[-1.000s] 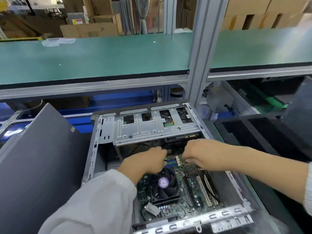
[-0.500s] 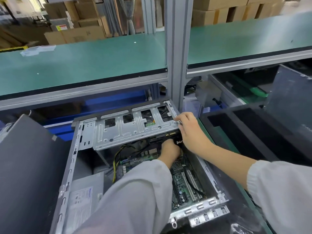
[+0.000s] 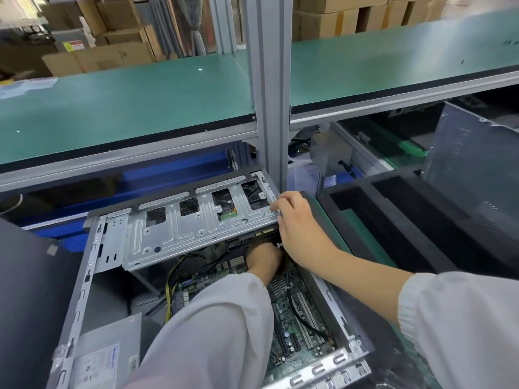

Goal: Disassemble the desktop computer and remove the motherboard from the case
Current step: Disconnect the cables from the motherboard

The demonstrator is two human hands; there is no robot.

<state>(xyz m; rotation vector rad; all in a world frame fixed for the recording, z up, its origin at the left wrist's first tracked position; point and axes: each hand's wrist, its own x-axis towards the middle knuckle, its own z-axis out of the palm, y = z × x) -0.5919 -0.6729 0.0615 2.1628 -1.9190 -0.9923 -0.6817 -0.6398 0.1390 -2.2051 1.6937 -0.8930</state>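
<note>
The open desktop case [image 3: 84, 279] lies flat in front of me. A silver drive cage [image 3: 179, 231] spans its far end. The green motherboard [image 3: 297, 327] shows on the case floor at the right, partly hidden by my left sleeve. My left hand [image 3: 262, 262] reaches under the cage's near edge, so its fingers are hidden. My right hand [image 3: 297, 228] is at the cage's right end, with curled fingers pinching the cage's corner edge. Yellow and black cables [image 3: 171, 279] run beneath the cage.
The power supply [image 3: 106, 357] sits in the case's near left corner. A dark grey side panel [image 3: 28, 304] lies at the left. A black foam tray [image 3: 393, 220] stands at the right, an aluminium post [image 3: 269, 108] just behind the case, and a green shelf [image 3: 126, 102] above.
Both hands left the middle of the motherboard. The left hand went under the drive cage and the right hand moved up to the cage's right corner. My view shifted right.
</note>
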